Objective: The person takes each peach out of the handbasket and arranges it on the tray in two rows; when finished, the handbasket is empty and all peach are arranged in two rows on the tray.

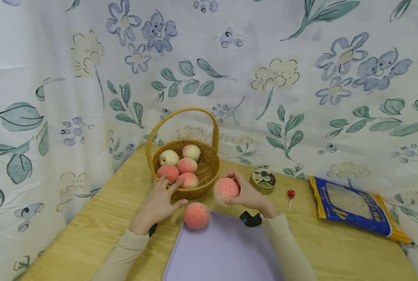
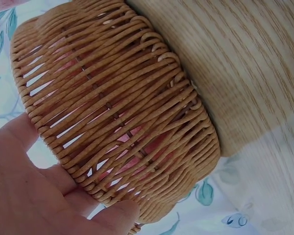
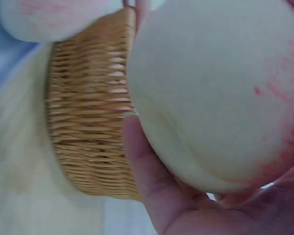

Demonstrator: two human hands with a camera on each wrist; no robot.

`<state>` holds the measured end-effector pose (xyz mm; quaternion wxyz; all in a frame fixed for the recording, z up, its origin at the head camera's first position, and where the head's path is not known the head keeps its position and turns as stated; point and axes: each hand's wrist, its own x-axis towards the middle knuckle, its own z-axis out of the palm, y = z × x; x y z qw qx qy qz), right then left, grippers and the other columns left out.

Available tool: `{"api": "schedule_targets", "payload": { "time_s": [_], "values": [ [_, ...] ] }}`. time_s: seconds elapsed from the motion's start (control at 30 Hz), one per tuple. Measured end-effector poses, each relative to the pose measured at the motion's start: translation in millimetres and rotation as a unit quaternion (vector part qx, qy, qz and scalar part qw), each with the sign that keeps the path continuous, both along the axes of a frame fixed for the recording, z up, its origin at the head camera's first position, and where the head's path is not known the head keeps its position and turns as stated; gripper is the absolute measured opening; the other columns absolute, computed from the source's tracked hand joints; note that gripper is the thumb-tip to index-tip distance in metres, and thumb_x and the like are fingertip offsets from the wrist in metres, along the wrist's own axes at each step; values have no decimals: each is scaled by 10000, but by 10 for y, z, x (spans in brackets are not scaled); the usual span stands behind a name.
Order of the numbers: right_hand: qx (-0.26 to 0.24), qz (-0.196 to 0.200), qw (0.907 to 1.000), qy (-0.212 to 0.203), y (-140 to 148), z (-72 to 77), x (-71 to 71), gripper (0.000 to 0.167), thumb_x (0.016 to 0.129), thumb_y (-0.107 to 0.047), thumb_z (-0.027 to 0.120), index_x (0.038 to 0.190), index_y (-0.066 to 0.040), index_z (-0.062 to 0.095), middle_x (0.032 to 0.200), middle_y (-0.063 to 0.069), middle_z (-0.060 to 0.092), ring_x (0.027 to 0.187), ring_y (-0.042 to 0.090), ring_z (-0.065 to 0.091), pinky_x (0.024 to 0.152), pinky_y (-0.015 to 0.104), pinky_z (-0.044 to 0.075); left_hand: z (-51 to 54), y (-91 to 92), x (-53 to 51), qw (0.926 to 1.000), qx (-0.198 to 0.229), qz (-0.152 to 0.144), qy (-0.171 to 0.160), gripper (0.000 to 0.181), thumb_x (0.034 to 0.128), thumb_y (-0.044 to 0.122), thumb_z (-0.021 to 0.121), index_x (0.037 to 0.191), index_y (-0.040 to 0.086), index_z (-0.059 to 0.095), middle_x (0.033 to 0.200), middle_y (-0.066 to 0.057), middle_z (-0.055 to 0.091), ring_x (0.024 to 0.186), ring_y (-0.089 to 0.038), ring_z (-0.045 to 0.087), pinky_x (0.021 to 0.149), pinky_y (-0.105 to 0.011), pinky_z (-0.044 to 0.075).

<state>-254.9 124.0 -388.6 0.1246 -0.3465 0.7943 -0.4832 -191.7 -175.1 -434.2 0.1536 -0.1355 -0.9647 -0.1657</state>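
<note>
A wicker basket [image 1: 203,191] with a tall handle holds several pink and cream peaches [image 1: 187,165]. The left hand [image 1: 159,203] lies over its front left edge, fingers at the rim and the front peaches; in the left wrist view those fingers [image 2: 24,129] reach over the basket rim [image 2: 112,107]. Just right of the basket, the right hand [image 1: 245,193] grips a peach [image 1: 226,190] above the table. That peach [image 3: 210,93] fills much of the right wrist view, with the basket [image 3: 93,117] behind it. Another peach [image 1: 196,215] sits on the tray's back left corner.
A lilac tray [image 1: 226,249] lies at the front of the wooden table [image 1: 100,218]. Right of the basket stand a round tin [image 1: 263,179], a red lollipop [image 1: 291,194] and a blue and yellow packet [image 1: 356,207]. Patterned cloth [image 1: 230,78] hangs behind.
</note>
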Motion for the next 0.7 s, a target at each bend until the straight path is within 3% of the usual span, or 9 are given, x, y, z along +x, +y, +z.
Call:
{"api": "schedule_targets", "payload": {
  "time_s": [0.2, 0.4, 0.7],
  "values": [
    [132, 366, 9991, -145, 45, -272, 155, 648, 716, -120, 777, 1243, -39, 411, 1235, 140, 505, 1111, 155, 500, 925, 212, 459, -51, -24, -10, 9998, 17, -51, 167, 662, 845, 486, 671, 1375, 108, 553, 1118, -216, 559, 1341, -494, 380, 1087, -702, 270],
    [85, 753, 9953, -604, 70, -522, 233, 654, 717, -109, 794, 1221, -41, 382, 1229, 136, 480, 1113, 124, 496, 937, 192, 448, -71, -34, -23, 9996, -39, -86, 274, 663, 835, 464, 691, 1377, 107, 553, 1069, -207, 558, 1344, -509, 375, 1065, -719, 283],
    [-55, 1196, 9888, -891, 86, -677, 242, 658, 725, -84, 827, 1227, -50, 404, 1344, 164, 443, 1216, 99, 452, 1035, 190, 381, -56, -34, -43, 9992, -114, -92, 361, 656, 830, 452, 700, 1371, 109, 559, 1060, -201, 559, 1336, -513, 384, 1054, -727, 289]
  ]
}}
